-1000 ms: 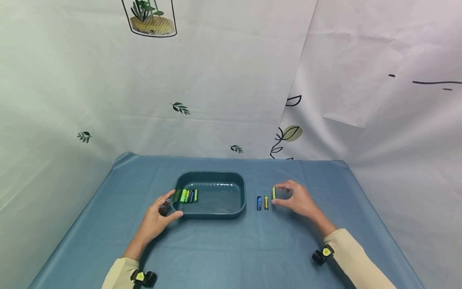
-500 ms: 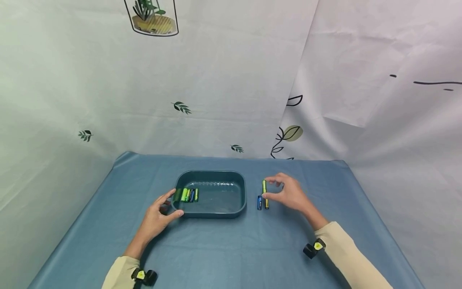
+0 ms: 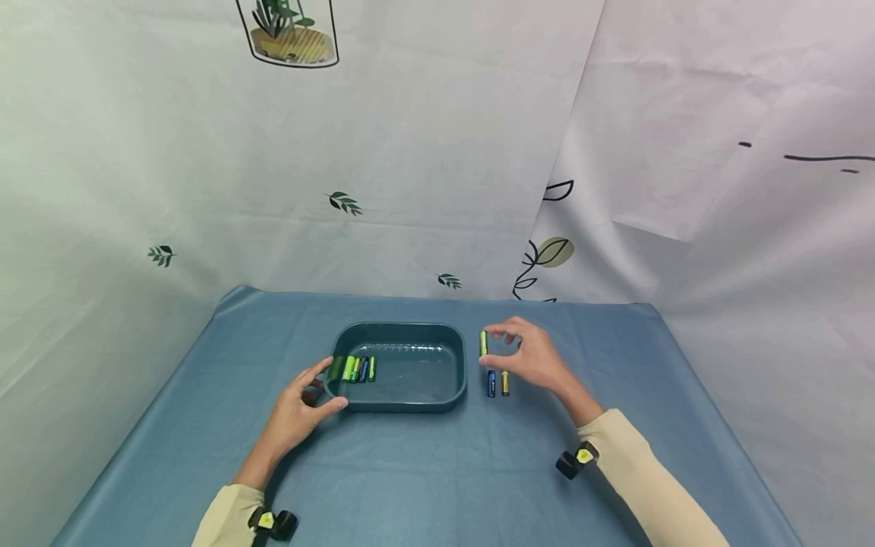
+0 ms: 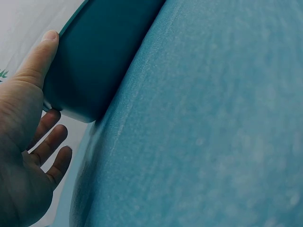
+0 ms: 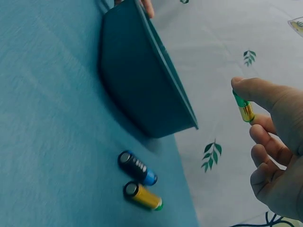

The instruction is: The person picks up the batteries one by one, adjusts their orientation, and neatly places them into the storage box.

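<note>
We can read no text with certainty: the blue battery (image 5: pixel 137 168), near six o'clock in the right wrist view, bears white lettering (image 5: pixel 141 165) too blurred for us to decipher.

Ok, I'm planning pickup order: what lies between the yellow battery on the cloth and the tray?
In the head view, the blue battery, then bare cloth.

This looks like a screened-off tabletop booth, with leaf-printed pale sheets (image 3: pixel 437 137) surrounding a blue-covered table (image 3: pixel 437 479).
</note>
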The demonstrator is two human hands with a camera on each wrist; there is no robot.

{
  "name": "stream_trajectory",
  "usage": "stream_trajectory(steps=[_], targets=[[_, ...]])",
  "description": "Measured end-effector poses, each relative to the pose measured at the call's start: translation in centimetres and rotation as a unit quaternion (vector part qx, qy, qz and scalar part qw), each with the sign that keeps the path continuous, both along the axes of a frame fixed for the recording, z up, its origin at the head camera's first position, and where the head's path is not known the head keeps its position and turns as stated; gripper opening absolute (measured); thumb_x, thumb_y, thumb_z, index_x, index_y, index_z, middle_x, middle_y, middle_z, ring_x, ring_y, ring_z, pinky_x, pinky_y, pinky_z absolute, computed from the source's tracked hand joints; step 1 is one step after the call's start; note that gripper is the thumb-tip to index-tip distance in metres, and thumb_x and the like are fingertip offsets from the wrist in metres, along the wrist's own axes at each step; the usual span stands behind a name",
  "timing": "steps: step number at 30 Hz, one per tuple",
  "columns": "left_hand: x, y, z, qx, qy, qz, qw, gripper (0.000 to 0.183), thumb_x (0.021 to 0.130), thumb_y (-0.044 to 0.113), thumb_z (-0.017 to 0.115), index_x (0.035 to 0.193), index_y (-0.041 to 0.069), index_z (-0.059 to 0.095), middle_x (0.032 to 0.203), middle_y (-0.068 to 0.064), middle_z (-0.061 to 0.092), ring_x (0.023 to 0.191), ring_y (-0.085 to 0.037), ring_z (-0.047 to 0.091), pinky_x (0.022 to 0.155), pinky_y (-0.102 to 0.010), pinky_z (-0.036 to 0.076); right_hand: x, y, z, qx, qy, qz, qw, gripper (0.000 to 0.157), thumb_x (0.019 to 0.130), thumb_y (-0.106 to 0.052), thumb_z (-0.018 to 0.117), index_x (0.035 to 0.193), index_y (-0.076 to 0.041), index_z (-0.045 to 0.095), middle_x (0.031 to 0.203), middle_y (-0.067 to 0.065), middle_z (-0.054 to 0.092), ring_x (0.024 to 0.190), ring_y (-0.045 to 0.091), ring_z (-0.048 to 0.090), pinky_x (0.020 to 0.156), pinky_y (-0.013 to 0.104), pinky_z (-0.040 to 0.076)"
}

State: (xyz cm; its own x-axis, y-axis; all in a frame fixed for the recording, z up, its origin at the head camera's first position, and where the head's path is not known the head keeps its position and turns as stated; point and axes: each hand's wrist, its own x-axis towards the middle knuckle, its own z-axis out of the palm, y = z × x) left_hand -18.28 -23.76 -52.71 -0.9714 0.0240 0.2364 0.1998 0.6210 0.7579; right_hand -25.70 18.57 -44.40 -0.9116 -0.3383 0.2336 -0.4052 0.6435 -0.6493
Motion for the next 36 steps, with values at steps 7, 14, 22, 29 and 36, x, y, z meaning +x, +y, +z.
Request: stream_trajectory(steps=[7, 14, 22, 29, 36], targets=[[0.0, 0.0, 0.0, 0.001, -0.003, 0.0, 1.0, 0.081, 0.085, 0.032, 0.086, 0.154, 0.015, 0.048, 0.141, -0.02, 0.055, 0.108, -0.036, 0.061, 0.085, -0.057, 0.051, -0.6, -1.5, 0.6, -0.005, 0.009, 0.008, 1.0, 0.052, 0.08, -0.04, 0.088, 0.126, -0.02, 0.074, 0.107, -0.004, 0.065, 0.097, 0.023, 0.06, 0.069, 0.036, 0.047], [-0.1, 0.0, -0.1, 0.002, -0.001, -0.002, 1.0, 0.081, 0.085, 0.032, 0.086, 0.154, 0.016, 0.048, 0.143, -0.02, 0.054, 0.109, -0.036, 0.061, 0.085, -0.057, 0.051, -1.7, -2.9, 1.1, -0.004, -0.015, 0.023, 1.0, 0.052, 0.082, -0.041, 0.087, 0.128, -0.021, 0.073, 0.112, 0.002, 0.066, 0.101, 0.03, 0.06, 0.07, 0.038, 0.046], [-0.1, 0.2, -0.1, 0.003, -0.004, -0.001, 1.0, 0.081, 0.085, 0.033, 0.086, 0.155, 0.016, 0.047, 0.143, -0.02, 0.053, 0.11, -0.036, 0.06, 0.087, -0.058, 0.051, -2.7, -4.2, 1.3, -0.006, -0.034, 0.045, 0.998, 0.052, 0.084, -0.04, 0.086, 0.13, -0.02, 0.072, 0.117, 0.011, 0.066, 0.103, 0.03, 0.06, 0.073, 0.039, 0.047], [-0.1, 0.2, -0.2, 0.011, 0.0, -0.005, 0.9999, 0.081, 0.085, 0.031, 0.086, 0.155, 0.015, 0.047, 0.144, -0.02, 0.053, 0.11, -0.036, 0.06, 0.087, -0.058, 0.051, -3.1, -5.5, 1.2, -0.017, -0.035, 0.066, 0.997, 0.053, 0.084, -0.039, 0.086, 0.131, -0.02, 0.071, 0.113, 0.005, 0.065, 0.102, 0.029, 0.06, 0.075, 0.038, 0.049], [0.0, 0.0, -0.1, 0.01, 0.004, -0.004, 0.9999, 0.081, 0.086, 0.03, 0.086, 0.155, 0.014, 0.047, 0.143, -0.02, 0.053, 0.11, -0.036, 0.06, 0.087, -0.058, 0.05, -3.3, -7.2, 1.0, -0.025, -0.052, 0.073, 0.996, 0.052, 0.083, -0.037, 0.087, 0.13, -0.019, 0.072, 0.109, -0.001, 0.065, 0.096, 0.015, 0.06, 0.077, 0.036, 0.051]])
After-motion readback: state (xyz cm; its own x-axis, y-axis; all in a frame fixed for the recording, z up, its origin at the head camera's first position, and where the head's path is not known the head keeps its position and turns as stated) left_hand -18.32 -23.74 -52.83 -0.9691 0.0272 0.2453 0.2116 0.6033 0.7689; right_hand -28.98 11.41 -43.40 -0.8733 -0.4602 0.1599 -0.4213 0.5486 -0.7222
